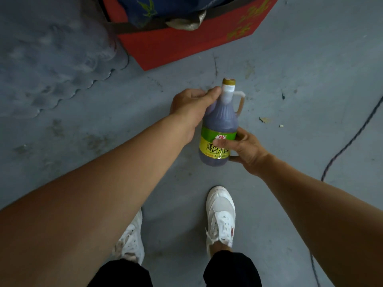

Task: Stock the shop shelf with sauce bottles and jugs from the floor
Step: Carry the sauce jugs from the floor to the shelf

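I hold one sauce bottle above the grey floor, in the middle of the view. It is filled with dark liquid, has a green and yellow label, a gold cap and a small loop handle at the neck. My left hand grips its neck and shoulder from the left. My right hand wraps the labelled lower body from the right. The bottle points away from me, cap toward the red box. No shelf and no other bottles or jugs are in view.
A red cardboard box with yellow characters stands on the floor ahead, a blue bag resting in it. A dark cable runs across the floor at the right. My white shoes stand below the bottle.
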Demonstrator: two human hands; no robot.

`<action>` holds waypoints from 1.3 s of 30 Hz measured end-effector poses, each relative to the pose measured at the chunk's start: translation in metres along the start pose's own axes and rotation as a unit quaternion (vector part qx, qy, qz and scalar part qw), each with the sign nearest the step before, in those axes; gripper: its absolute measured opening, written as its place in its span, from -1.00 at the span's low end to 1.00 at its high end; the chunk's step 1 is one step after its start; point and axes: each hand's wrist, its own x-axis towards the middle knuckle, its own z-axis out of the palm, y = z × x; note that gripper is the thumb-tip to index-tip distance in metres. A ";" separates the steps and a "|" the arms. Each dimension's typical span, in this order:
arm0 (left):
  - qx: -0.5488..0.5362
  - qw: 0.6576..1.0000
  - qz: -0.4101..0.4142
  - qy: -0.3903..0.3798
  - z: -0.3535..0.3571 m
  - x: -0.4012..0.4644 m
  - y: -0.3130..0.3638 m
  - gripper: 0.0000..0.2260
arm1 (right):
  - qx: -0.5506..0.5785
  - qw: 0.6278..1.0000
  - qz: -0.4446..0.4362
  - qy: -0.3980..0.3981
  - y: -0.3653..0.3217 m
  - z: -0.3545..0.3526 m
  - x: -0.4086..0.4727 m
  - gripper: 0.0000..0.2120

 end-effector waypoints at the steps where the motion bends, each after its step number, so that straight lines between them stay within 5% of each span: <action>1: -0.002 1.000 0.007 0.021 -0.004 -0.007 -0.004 -0.62 | 0.006 1.000 0.002 0.007 0.001 0.001 -0.003 -0.47; 7: -0.047 0.996 -0.019 0.073 -0.020 -0.073 -0.086 -0.58 | 0.010 0.999 0.006 0.038 0.007 0.009 -0.017 -0.52; 12: -0.010 0.975 -0.037 0.220 -0.053 -0.085 -0.157 -0.38 | -0.009 0.999 0.009 0.039 0.015 0.015 -0.016 -0.49; 15: 0.036 0.979 0.033 0.200 -0.073 -0.060 -0.175 0.02 | -0.025 0.999 0.006 0.031 0.019 0.017 -0.013 -0.44; 19: 0.090 0.980 0.103 0.143 -0.085 -0.021 -0.180 0.17 | -0.038 0.999 0.000 0.030 0.025 0.016 -0.005 -0.42; 26: 0.035 0.977 0.176 0.117 -0.099 0.012 -0.177 0.06 | -0.005 0.999 -0.006 0.041 0.041 0.018 0.006 -0.44; 31: 0.086 0.971 0.187 0.124 -0.105 0.010 -0.175 -0.14 | 0.009 0.999 0.000 0.051 0.053 0.026 0.006 -0.52; 39: 0.123 0.964 0.187 0.144 -0.111 0.018 -0.169 -0.19 | -0.004 0.999 0.009 0.039 0.061 0.045 0.006 -0.46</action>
